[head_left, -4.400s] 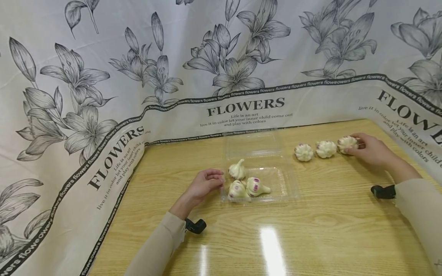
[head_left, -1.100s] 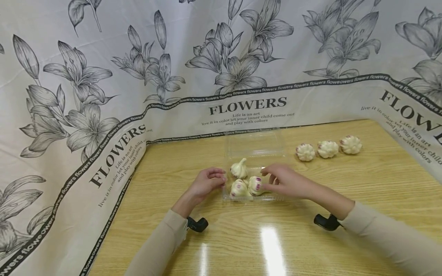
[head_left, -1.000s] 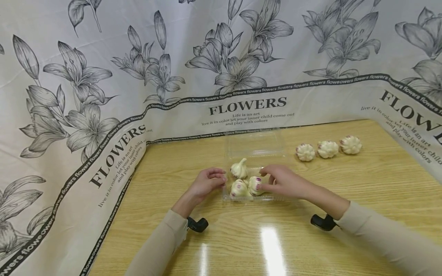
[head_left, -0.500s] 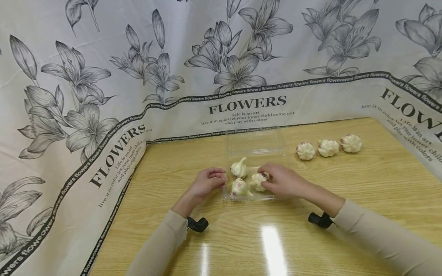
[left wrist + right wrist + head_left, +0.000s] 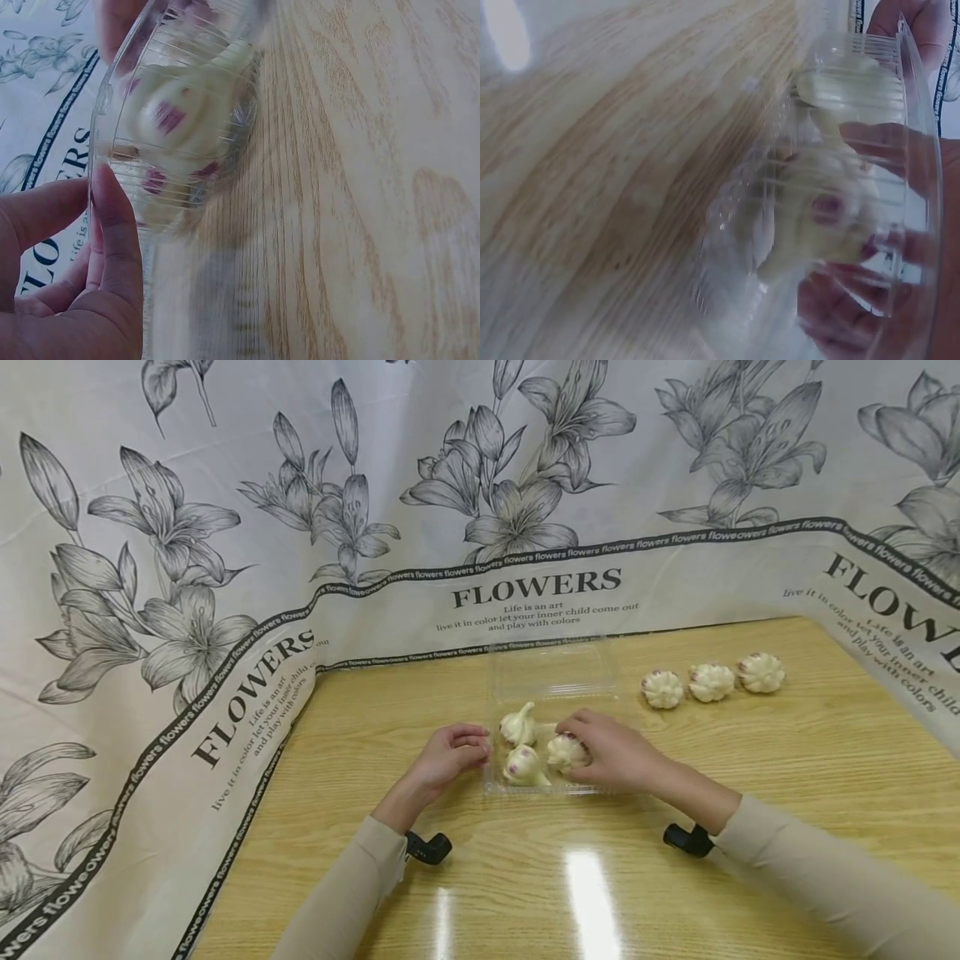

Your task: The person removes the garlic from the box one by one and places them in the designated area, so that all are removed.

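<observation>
An open clear plastic clamshell box (image 5: 517, 791) stands mid-table, its lid (image 5: 553, 670) folded back flat behind it. The left hand (image 5: 448, 758) pinches the box's left rim between thumb and fingers, as the left wrist view shows. Inside the box, the right hand (image 5: 621, 753) grips a garlic bulb (image 5: 566, 753), fingers and thumb around its right side. Two more bulbs lie in the left part: one at the back (image 5: 517, 725) with its stem up, and one in front (image 5: 525, 766) with its stem pointing right. The right wrist view shows the gripped bulb (image 5: 814, 214) through the box wall.
Three garlic bulbs, left (image 5: 662, 689), middle (image 5: 711, 682) and right (image 5: 761, 672), form a row at the back right of the wooden table (image 5: 525, 885). A flower-printed curtain (image 5: 420, 552) borders the table at the back and sides.
The right hand let go of the rightmost bulb in the row, moved left into the box and took hold of a bulb there, turning it. The front bulb shifted slightly. The left hand stayed.
</observation>
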The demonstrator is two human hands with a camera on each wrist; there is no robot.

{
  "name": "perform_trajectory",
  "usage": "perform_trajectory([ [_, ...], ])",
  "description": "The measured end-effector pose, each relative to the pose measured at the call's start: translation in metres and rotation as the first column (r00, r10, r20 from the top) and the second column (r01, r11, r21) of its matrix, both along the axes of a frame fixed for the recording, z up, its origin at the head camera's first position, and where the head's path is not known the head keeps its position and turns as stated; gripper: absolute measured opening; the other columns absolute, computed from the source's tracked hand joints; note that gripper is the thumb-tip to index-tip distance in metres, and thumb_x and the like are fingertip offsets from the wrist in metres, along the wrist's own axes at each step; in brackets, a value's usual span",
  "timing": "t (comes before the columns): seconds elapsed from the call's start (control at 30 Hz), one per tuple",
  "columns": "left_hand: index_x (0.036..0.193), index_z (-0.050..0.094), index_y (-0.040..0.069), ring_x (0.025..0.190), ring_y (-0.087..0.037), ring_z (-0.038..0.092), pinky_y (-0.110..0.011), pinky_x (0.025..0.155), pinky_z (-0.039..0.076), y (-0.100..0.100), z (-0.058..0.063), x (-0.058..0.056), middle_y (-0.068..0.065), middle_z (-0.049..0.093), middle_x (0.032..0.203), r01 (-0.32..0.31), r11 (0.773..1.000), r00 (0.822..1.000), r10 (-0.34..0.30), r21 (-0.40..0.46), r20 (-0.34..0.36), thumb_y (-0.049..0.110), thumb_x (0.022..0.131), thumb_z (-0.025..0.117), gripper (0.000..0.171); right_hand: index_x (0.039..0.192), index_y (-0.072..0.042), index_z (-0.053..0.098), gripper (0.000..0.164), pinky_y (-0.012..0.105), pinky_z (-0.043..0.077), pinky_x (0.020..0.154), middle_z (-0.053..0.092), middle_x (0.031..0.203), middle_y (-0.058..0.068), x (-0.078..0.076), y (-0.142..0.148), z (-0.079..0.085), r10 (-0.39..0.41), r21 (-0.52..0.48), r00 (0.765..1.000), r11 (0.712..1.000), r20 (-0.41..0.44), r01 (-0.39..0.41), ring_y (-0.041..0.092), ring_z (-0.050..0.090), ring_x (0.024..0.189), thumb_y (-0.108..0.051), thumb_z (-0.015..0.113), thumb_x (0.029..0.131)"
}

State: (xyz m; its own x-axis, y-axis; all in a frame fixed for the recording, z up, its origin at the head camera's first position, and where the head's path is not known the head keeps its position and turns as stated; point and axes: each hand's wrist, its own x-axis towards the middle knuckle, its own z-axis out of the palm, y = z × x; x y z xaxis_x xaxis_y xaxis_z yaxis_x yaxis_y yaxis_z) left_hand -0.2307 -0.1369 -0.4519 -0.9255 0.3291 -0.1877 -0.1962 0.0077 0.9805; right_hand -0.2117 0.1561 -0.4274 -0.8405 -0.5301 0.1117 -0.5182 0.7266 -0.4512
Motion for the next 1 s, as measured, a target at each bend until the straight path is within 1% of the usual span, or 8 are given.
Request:
perform_trajectory([
  [0.17,0.133,0.053,-0.013,0.084,-0.015,0.066,-0.026,0.08,0.06,0.0,-0.001,0.0,-0.009,0.062,0.099,-0.007,1.0,1.0,0.007,0.0,0.005,-0.01,0.097,0.06,0.037,0.13,-0.006,0.064,0.057,0.052,0.06,0.083,0.062,0.13,0.013,0.001,-0.008,-0.004,-0.047,0.01,0.999,0.999,-0.012,0.047,0.033,0.063,0.111,-0.026,0.085,0.081],
  [0.23,0.133,0.053,-0.013,0.085,-0.015,0.066,-0.026,0.08,0.06,0.0,-0.001,0.0,-0.009,0.062,0.099,-0.003,1.0,1.0,0.003,0.002,0.005,-0.009,0.097,0.06,0.037,0.129,-0.006,0.065,0.054,0.052,0.059,0.083,0.062,0.129,0.012,0.001,-0.01,-0.004,-0.053,0.009,0.998,0.999,-0.017,0.053,0.033,0.063,0.111,-0.025,0.084,0.082],
  [0.47,0.133,0.053,-0.013,0.085,-0.016,0.066,-0.027,0.08,0.06,-0.001,0.0,0.0,-0.008,0.062,0.099,0.0,1.0,1.0,0.0,-0.004,0.003,-0.009,0.098,0.059,0.036,0.129,-0.004,0.064,0.05,0.054,0.057,0.091,0.065,0.125,0.014,0.001,-0.009,-0.001,-0.058,0.021,0.998,0.998,-0.018,0.058,0.034,0.063,0.112,-0.029,0.08,0.088],
  [0.67,0.132,0.053,-0.012,0.085,-0.016,0.066,-0.027,0.081,0.06,0.0,0.001,-0.002,-0.009,0.062,0.099,-0.003,1.0,1.0,0.003,-0.009,-0.003,-0.009,0.097,0.06,0.036,0.13,-0.001,0.064,0.049,0.058,0.053,0.1,0.067,0.127,0.018,0.0,-0.003,0.002,-0.062,-0.023,0.998,0.998,-0.02,0.062,0.038,0.064,0.115,-0.028,0.077,0.091],
  [1.0,0.133,0.053,-0.012,0.085,-0.015,0.066,-0.028,0.081,0.06,-0.001,-0.003,-0.003,-0.009,0.062,0.1,-0.003,1.0,1.0,0.003,-0.019,0.002,-0.008,0.097,0.06,0.037,0.133,0.003,0.061,0.049,0.06,0.047,0.107,0.065,0.131,0.022,0.001,0.009,0.002,-0.06,-0.088,0.998,0.994,-0.008,0.059,0.042,0.061,0.121,-0.023,0.074,0.094],
])
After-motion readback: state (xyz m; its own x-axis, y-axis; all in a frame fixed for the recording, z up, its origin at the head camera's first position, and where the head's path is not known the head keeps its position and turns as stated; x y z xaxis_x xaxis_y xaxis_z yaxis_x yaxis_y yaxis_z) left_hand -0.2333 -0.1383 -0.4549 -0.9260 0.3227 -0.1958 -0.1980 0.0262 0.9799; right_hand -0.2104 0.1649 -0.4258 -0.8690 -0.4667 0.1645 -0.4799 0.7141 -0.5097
